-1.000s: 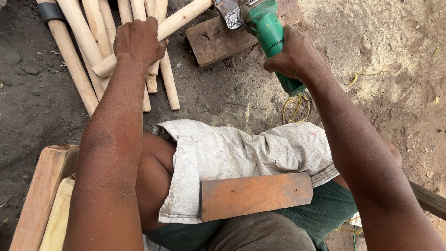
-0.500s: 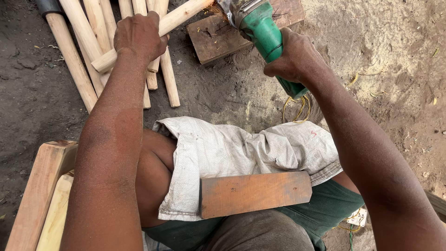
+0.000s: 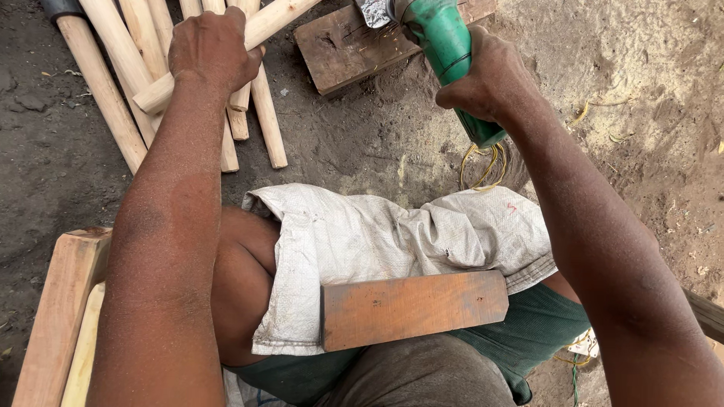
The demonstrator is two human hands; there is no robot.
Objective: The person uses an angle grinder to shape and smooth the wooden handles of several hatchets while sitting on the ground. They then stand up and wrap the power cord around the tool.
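Above our knees, over sandy ground, our left hand (image 3: 213, 47) is wrapped around a pale wooden dowel (image 3: 260, 30), fingers curled tight, holding it slanted across a pile of similar wooden rods (image 3: 113, 71). Our right hand (image 3: 486, 75) is clenched on the body of a green angle grinder (image 3: 445, 45), whose metal head sits over a dark wooden block (image 3: 343, 49) on the ground, close to the dowel's far end. On our lap lies a white woven sack (image 3: 392, 237) with a brown wooden board (image 3: 413, 307) resting on it.

Grinder (image 3: 445, 45) head cut off at top edge
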